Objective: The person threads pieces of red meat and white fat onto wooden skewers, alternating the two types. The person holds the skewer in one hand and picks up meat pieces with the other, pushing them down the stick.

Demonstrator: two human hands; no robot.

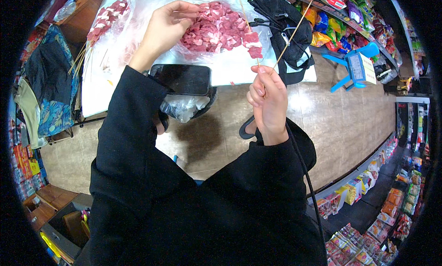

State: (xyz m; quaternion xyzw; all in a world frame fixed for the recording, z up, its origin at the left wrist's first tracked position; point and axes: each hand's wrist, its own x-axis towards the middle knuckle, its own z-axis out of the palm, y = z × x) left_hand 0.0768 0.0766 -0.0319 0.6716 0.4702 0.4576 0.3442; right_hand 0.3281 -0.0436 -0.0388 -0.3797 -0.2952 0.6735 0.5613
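My right hand (268, 102) grips two thin wooden skewers near their lower ends. One skewer (242, 10) carries several pieces of raw meat (253, 45); the other, a bare skewer (293, 34), slants up to the right. My left hand (171, 28) is at the left edge of a heap of cut raw meat (217, 28) on clear plastic, with thumb and fingertips close together. Whether a piece lies between them cannot be told. Several loaded meat skewers (108, 19) lie at the table's upper left, their bare ends pointing down-left.
A phone-like black device (181, 79) is at the near edge of the white table (100, 90), above a bin with a plastic liner (184, 107). A black mesh bag (290, 22) lies right of the meat. A blue stool (354, 67) holds a box. Stocked shelves stand right.
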